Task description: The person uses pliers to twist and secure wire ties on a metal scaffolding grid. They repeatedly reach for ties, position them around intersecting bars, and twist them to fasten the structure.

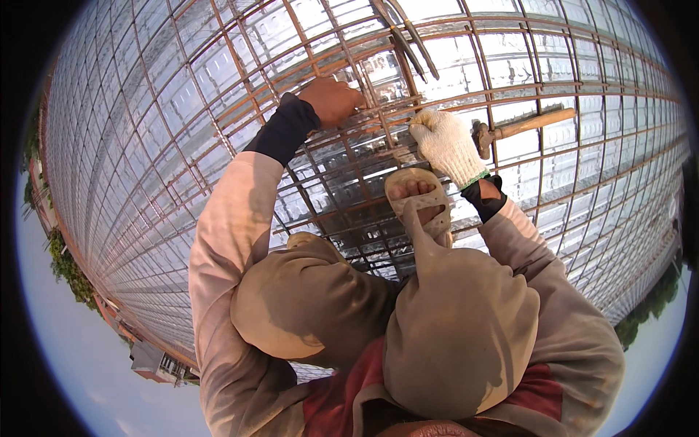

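Observation:
My bare left hand [331, 101] reaches forward to a rusty rebar grid [348, 54], its fingers curled down at a bar; what lies in them is hidden. My right hand [444, 144] wears a white knit glove. It is closed in a fist over the bars, and its contents do not show. A hammer [535, 123] with a wooden handle lies on the grid just right of the glove. Farther ahead rests a pair of pincers [415, 36], handles pointing toward me.
Beneath the bars spreads shiny corrugated metal decking [510, 71]. My sandalled foot [415, 191] stands on the grid between my bent knees [462, 320]. Trees [67, 273] and a building [151, 362] appear beyond the left edge.

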`<state>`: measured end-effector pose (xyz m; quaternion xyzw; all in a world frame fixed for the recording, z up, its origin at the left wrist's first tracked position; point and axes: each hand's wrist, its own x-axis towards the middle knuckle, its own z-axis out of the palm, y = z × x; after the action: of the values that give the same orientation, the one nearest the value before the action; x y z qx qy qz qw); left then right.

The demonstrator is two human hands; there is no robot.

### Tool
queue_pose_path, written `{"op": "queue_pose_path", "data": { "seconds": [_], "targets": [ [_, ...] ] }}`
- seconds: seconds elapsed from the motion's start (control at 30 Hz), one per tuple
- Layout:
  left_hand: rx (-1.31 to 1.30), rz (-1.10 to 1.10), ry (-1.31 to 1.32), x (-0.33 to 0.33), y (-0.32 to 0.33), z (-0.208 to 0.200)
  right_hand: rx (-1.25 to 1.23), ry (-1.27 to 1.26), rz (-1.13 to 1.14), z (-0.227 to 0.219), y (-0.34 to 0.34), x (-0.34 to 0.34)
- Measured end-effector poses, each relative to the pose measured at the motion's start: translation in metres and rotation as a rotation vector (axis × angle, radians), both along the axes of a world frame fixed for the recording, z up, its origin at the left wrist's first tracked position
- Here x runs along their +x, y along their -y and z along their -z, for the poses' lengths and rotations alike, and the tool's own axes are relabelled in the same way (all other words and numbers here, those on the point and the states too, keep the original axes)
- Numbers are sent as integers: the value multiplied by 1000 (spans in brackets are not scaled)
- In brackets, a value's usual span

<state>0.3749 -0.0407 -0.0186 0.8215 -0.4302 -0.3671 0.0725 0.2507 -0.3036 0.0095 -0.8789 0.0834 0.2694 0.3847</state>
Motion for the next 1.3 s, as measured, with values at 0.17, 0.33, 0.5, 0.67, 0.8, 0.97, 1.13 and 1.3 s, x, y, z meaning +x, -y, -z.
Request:
{"op": "queue_pose_path", "data": {
  "seconds": [0.17,0.33,0.5,0.67,0.8,0.97,1.13,1.3],
  "targets": [
    [22,-51,-232,5,-7,27,57,-114,36,5,0,3],
    [32,-75,-235,11,-7,39,38,-113,44,2,-4,11],
    [9,-157,-288,11,-4,35,-41,-109,-8,-4,-7,12],
    [24,-198,-286,14,4,30,-130,-56,-195,-7,-5,14],
    [-14,-161,-117,5,-2,28,-170,98,-320,-27,13,3],
    [-113,-141,27,-2,-7,14,-286,123,-415,-45,48,2],
    [-184,-207,98,4,-20,3,-317,125,-480,-37,22,5],
    [-274,-279,126,9,-25,-29,-312,101,-522,-21,-2,23]
  ]
}}
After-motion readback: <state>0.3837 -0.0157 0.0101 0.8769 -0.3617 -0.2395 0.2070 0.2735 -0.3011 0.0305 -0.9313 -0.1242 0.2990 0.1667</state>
